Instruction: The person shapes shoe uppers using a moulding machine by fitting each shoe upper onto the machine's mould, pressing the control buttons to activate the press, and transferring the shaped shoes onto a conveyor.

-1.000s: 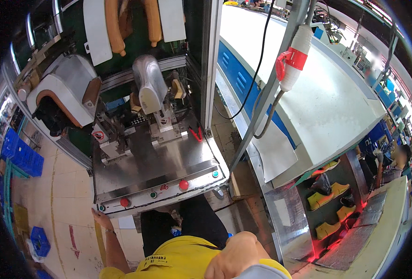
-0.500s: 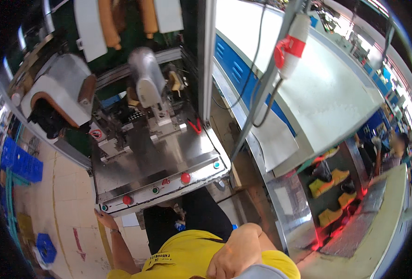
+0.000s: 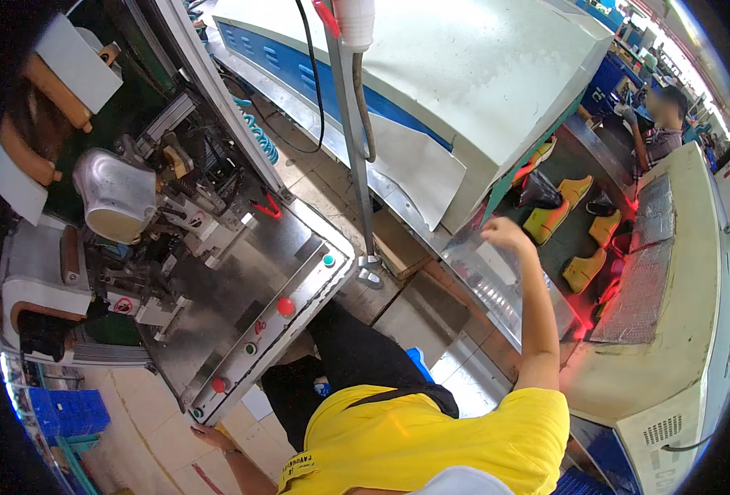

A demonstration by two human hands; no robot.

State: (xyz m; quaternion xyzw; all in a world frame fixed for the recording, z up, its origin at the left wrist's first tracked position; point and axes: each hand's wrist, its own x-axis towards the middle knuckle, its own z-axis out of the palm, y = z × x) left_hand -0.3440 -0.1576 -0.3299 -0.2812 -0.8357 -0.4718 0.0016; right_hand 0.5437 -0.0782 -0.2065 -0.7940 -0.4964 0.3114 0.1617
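Note:
My left hand [image 3: 214, 437] is at the front left corner of the machine's panel, beside a green button [image 3: 198, 413]. Its fingers are stretched out and hold nothing. Raised out to the right, my right hand [image 3: 507, 234] has its fingers loosely curled in, with nothing visible in them. It is just short of a conveyor carrying yellow boots [image 3: 546, 221] and another yellow shoe piece [image 3: 584, 271], lit red along one side. On the machine at left stand a rounded metal form [image 3: 116, 195] and clamps [image 3: 196, 219] over a steel plate [image 3: 241, 280].
Red buttons [image 3: 286, 306] line the panel edge. A metal post [image 3: 350, 140] with a cable stands between the machine and a long white and blue housing [image 3: 480, 66]. Blue crates [image 3: 68, 412] are at lower left. Another person [image 3: 662, 136] is at the far right.
My view has swung to the right. My right hand has gone from in front of my chest out toward the conveyor. My left hand remains at the panel corner.

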